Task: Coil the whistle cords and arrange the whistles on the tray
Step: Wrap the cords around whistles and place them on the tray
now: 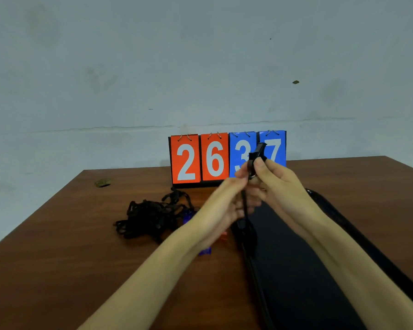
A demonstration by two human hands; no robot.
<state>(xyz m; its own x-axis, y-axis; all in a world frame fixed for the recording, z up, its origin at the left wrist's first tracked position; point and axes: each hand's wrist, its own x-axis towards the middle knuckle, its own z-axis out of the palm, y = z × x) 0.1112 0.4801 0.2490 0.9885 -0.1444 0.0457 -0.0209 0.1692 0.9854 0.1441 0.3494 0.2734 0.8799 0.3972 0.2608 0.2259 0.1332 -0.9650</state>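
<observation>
My right hand [271,179] holds a black whistle [256,154] up in front of the score board, its mouthpiece pointing up. Its black cord [244,210] hangs down from the whistle. My left hand [224,201], blurred by motion, is closed around that cord just below the whistle. Below both hands lies the black tray [296,270], with the cord's lower end dangling over its left rim. A tangled heap of black cords [150,217] lies on the table to the left. Blue whistles [188,216] [205,251] and a red whistle [223,235] peek out near my left forearm.
A flip score board [227,158] reading 2 6 3 7 stands at the back of the brown table [57,258]. A small brownish object [103,182] lies near the table's far left edge. A grey wall rises behind.
</observation>
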